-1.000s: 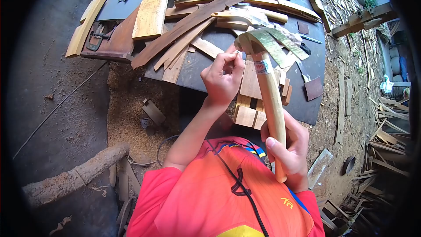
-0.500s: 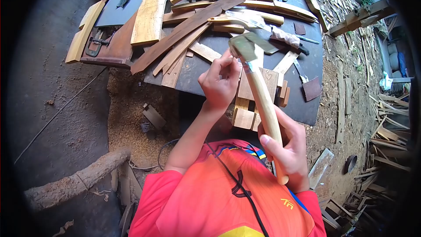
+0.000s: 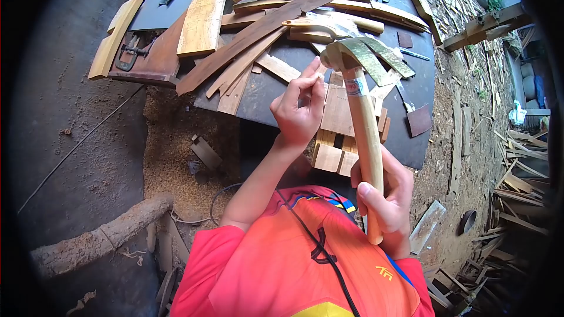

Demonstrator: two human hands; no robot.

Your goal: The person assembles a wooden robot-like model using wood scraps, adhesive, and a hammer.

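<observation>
One hammer [image 3: 362,117] hangs tilted in front of the person, with one blunt face and two claws. The right hand [image 3: 385,199] has its fingers wrapped round the lower handle, thumb laid along it; the butt sticks out below the fist and the head sits well above it, on the far side from the body. The left hand [image 3: 299,108] is raised just beside the blunt face, thumb and forefinger tips close together; whether they pinch a small pale bit there cannot be told.

Behind the handle lies one wooden block [image 3: 338,108], built of several pieces, at the near edge of the dark table [image 3: 258,101]. To its right are two dark squares [image 3: 419,120], well apart. Farther left come a long brown board [image 3: 258,38], a wide pale board [image 3: 205,12] and one clamp [image 3: 130,58]. One log [image 3: 100,238] lies at lower left.

Half a second ago the hammer head was blurred and farther left; now it is sharp, its claws spread out to view, and the left forefinger is straighter. The boards have stayed put.
</observation>
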